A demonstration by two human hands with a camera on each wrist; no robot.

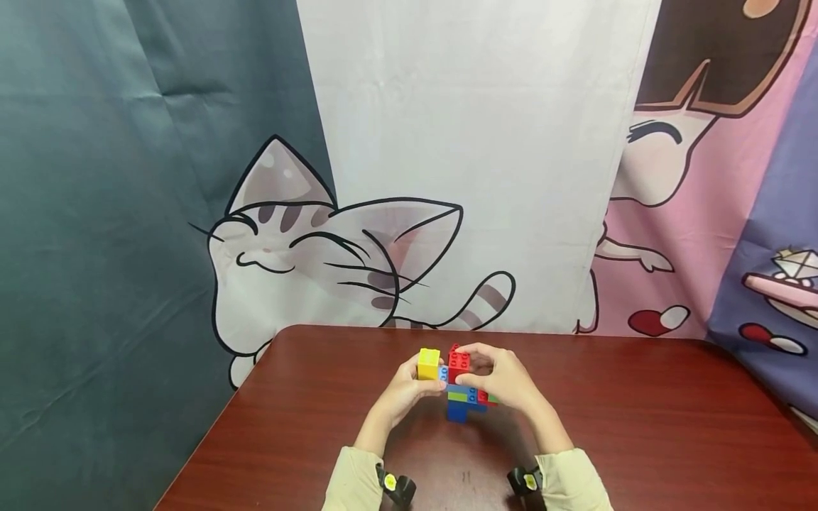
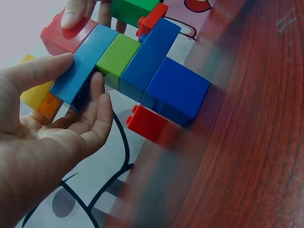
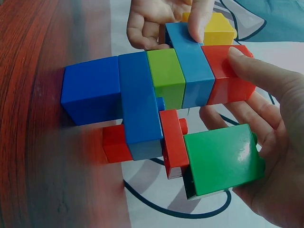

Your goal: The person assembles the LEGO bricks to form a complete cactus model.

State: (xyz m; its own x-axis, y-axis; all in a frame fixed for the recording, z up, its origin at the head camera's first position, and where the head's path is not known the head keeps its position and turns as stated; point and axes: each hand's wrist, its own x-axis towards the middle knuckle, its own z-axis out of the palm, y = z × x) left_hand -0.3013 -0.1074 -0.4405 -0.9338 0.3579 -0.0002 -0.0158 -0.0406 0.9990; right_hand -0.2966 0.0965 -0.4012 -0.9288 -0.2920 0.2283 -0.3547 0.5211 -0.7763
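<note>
Toy building bricks are joined in a branching stack at the middle of the table. Its base is a dark blue brick (image 2: 178, 90), under a long blue brick (image 3: 141, 102). Above come a lime green brick (image 3: 166, 76) and a lighter blue brick (image 2: 85, 61), which carries a yellow brick (image 1: 428, 364) and a red brick (image 1: 459, 363). On the right side, a small red brick (image 3: 173, 142) bears a green brick (image 3: 221, 156). My left hand (image 1: 401, 392) pinches the lighter blue brick's left end. My right hand (image 1: 508, 381) grips the upper red brick between thumb and fingers.
Another red brick (image 2: 146, 122) shows low beside the base; whether it is attached I cannot tell. The brown wooden table (image 1: 307, 426) ends at a back edge, with a printed cat curtain (image 1: 498, 177) behind. Dark cameras are strapped at both wrists.
</note>
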